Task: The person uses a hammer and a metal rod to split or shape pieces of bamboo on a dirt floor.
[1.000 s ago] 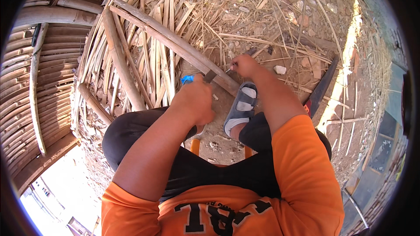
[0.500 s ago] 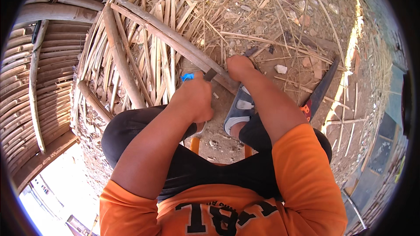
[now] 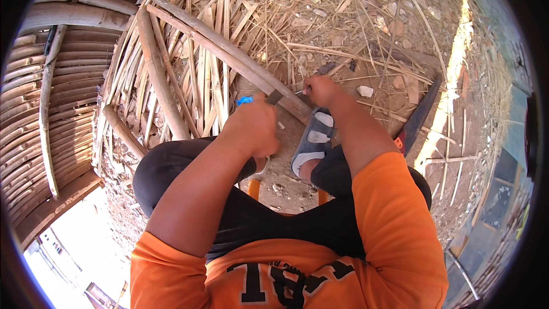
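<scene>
My left hand point(image 3: 254, 126) is closed in a fist above a long wooden pole point(image 3: 229, 54). From its right side sticks a dark, flat block-like piece point(image 3: 274, 97), resting over or against the pole. A bright blue piece point(image 3: 245, 100) shows at the fist's left; whether both belong to one tool I cannot tell. My right hand point(image 3: 323, 90), fingers pinched, holds a thin shiny metal rod point(image 3: 299, 92) pointing left above the pole's near end. A sandalled foot point(image 3: 314, 140) is beside that end.
A hand saw point(image 3: 423, 114) with a red-orange handle lies on the right. Split bamboo strips point(image 3: 200, 74) and a thick pole point(image 3: 157, 74) spread over the left ground. A bamboo slat wall point(image 3: 74, 97) stands at far left. A white stone point(image 3: 365, 91) lies right of my right hand.
My right hand has shifted slightly right and down, away from the pole, and the thin metal rod now shows. My left hand has hardly moved.
</scene>
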A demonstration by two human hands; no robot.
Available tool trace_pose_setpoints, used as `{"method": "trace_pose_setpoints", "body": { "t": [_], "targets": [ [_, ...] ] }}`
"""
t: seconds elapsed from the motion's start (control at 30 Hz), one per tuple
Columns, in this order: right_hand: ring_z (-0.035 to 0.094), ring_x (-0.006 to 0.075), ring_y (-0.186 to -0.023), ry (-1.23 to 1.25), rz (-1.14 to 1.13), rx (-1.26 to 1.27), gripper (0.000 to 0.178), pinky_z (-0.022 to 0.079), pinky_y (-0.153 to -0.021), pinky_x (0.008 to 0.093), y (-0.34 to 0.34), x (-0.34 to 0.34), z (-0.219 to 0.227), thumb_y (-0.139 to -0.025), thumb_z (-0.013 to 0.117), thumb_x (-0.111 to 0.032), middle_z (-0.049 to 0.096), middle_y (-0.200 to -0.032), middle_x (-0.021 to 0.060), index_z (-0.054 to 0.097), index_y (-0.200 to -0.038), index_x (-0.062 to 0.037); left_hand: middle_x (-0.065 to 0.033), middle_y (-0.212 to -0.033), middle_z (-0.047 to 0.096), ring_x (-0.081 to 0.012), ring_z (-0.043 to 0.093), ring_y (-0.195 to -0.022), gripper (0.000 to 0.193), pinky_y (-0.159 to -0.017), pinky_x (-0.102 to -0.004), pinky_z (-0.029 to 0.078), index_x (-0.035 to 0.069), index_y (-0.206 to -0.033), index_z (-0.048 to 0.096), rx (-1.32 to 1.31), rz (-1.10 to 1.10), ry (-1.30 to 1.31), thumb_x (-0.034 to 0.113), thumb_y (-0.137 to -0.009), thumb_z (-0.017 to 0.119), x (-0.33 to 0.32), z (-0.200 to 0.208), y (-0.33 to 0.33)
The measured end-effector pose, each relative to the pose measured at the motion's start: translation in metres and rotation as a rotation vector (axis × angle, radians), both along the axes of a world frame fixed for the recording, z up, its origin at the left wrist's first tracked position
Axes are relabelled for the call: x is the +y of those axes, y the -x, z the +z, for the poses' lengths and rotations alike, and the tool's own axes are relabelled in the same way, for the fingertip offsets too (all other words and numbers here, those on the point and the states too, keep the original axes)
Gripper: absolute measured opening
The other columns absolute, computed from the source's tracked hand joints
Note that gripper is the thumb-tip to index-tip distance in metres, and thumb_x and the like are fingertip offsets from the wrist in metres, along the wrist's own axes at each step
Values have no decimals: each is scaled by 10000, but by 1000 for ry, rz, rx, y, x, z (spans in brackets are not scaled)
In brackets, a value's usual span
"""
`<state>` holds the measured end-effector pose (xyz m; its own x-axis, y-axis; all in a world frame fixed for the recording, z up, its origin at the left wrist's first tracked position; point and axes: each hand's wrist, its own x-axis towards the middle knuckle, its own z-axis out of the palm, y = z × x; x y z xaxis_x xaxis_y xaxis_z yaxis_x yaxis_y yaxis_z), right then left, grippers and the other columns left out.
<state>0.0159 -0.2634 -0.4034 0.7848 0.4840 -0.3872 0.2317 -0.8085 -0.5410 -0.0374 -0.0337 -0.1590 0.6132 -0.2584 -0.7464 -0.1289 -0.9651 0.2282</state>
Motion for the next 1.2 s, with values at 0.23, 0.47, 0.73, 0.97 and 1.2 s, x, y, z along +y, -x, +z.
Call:
{"method": "trace_pose_setpoints", "body": {
  "t": [0.23, 0.47, 0.73, 0.97, 1.2],
  "targets": [
    [708, 386, -1016, 247, -35, -47, 198, 578, -897, 455, 14, 32, 30, -851, 685, -109, 726, -1079, 177, 736, -1034, -57, -244, -1256, 562, -412, 668, -1092, 506, -954, -454, 560, -9, -1141, 710, -38, 2, 32, 198, -688, 800, 7, -8, 5],
    [712, 318, -1087, 430, 238, -69, 253, 580, -899, 439, -6, 55, 59, -837, 667, -66, 732, -1140, 125, 758, -1070, -104, -285, -1366, 514, -442, 650, -1176, 426, -977, -452, 573, -66, -1130, 719, 33, 2, 15, 119, -746, 743, 3, 5, -1],
    [664, 313, -1181, 353, 278, -116, 258, 538, -971, 455, -9, 19, 25, -878, 633, -118, 707, -1177, 106, 752, -1107, -119, -280, -1377, 513, -439, 643, -1192, 432, -982, -455, 572, -71, -1143, 710, 55, -13, -13, 148, -772, 744, -3, 8, -4],
    [636, 283, -1214, 476, 262, 4, 261, 517, -994, 438, 11, 28, 35, -912, 609, -135, 710, -1242, 91, 761, -1125, -131, -239, -1242, 572, -413, 667, -1104, 501, -973, -455, 552, -19, -1141, 706, -17, 4, 17, 191, -689, 762, 4, -6, 3],
    [647, 269, -1194, 569, 239, -56, 268, 513, -979, 420, 26, 54, 52, -964, 566, -194, 740, -1182, 69, 782, -1111, -138, -240, -1270, 551, -412, 658, -1117, 499, -987, -453, 545, -11, -1151, 706, -9, 26, 23, 181, -694, 759, 9, -4, 6]
  ]
}}
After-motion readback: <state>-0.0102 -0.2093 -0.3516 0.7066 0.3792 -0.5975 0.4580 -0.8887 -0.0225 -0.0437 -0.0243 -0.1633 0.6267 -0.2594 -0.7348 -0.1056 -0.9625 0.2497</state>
